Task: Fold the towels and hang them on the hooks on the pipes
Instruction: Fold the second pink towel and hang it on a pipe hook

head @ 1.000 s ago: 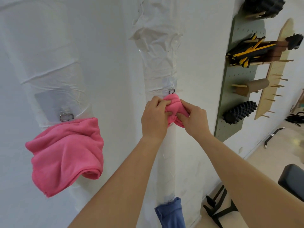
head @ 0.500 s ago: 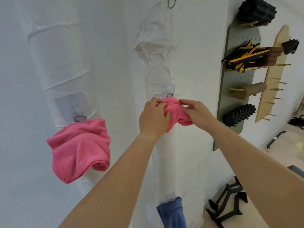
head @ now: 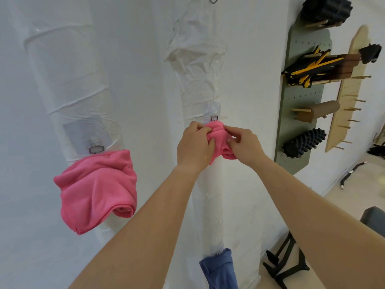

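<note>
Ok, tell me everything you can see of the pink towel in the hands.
The pink towel is soft, fleecy-looking cloth, bunched into a small wad. The left hand grips its left side, the right hand pinches its right; a fold droops below. Its top sits just under the metal hook on the wrapped pipe; whether it has caught there cannot be told.

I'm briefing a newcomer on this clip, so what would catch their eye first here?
The left hand and right hand at centre, gripping a bunched bright pink cloth towel just under a small metal hook on the white wrapped middle pipe. Then a second pink towel hanging on the left white pipe, and a blue cloth towel at the bottom edge.
</note>
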`<state>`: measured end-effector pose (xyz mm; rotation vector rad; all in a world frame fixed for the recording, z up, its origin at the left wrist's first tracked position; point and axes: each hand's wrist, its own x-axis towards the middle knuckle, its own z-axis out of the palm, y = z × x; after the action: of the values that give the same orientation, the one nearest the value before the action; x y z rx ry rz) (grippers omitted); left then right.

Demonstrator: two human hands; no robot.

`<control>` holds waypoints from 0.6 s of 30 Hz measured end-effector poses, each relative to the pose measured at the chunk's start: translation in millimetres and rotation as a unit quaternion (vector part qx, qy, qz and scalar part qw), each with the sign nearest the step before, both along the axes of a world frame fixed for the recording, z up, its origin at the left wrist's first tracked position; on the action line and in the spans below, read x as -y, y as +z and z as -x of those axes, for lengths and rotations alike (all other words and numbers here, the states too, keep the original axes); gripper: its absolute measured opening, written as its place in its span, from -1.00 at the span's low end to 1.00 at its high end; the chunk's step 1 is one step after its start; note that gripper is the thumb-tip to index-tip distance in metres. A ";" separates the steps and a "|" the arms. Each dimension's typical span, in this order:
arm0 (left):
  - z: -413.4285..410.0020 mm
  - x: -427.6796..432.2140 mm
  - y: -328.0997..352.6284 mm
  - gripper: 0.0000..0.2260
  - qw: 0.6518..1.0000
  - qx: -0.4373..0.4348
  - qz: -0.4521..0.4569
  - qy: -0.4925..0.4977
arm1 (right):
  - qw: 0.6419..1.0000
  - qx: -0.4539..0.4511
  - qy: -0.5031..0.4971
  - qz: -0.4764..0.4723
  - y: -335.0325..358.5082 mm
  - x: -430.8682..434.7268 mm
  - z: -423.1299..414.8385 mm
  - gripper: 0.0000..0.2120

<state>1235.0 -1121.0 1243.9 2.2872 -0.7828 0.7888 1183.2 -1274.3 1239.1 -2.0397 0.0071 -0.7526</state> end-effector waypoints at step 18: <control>39.2 -14.9 38.3 -0.71 0.992 -0.100 -0.069 0.026 | 0.987 -0.136 -0.017 0.089 50.4 -13.4 40.4 -0.52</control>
<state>1195.8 -1106.2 1282.1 2.4720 -0.7075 0.5317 1142.8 -1260.8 1289.5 -2.3046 0.1364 -0.5050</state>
